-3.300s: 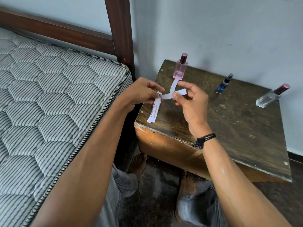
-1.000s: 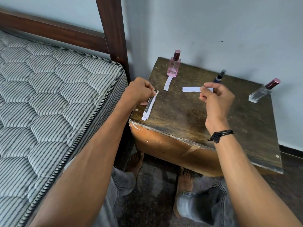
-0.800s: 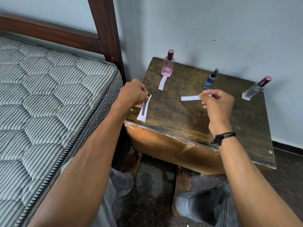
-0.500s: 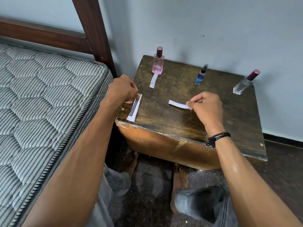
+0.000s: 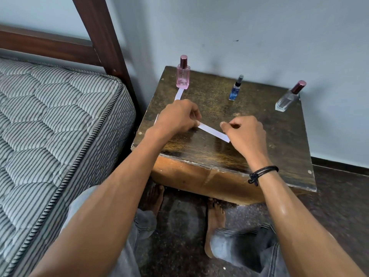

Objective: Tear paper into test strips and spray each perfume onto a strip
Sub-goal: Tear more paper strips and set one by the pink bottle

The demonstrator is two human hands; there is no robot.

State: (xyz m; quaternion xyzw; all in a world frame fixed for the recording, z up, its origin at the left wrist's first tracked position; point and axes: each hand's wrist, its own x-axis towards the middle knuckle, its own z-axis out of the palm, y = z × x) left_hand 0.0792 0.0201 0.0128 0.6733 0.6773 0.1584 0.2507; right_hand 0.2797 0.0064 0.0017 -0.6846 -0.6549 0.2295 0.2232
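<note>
Left hand [image 5: 177, 116], fingers curled, pinching one end of paper strip [image 5: 212, 132]; right hand [image 5: 244, 132] pinching the other end. Strip stretched between both, low over wooden table [image 5: 219, 154]. Behind: second strip [image 5: 178, 95], near end hidden by left hand, far end touching pink bottle [image 5: 182, 76]; blue bottle [image 5: 236, 89] and clear bottle [image 5: 287, 98] well apart. Mattress [image 5: 60, 126] to the left.

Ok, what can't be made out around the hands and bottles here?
Head view:
First strip by the pink bottle: near end hidden under the left hand.
White strip: right end tucked beneath the right hand, grip unclear.
Paper sliver: rest hidden behind left hand.
Blue bottle label: too small to read.
</note>
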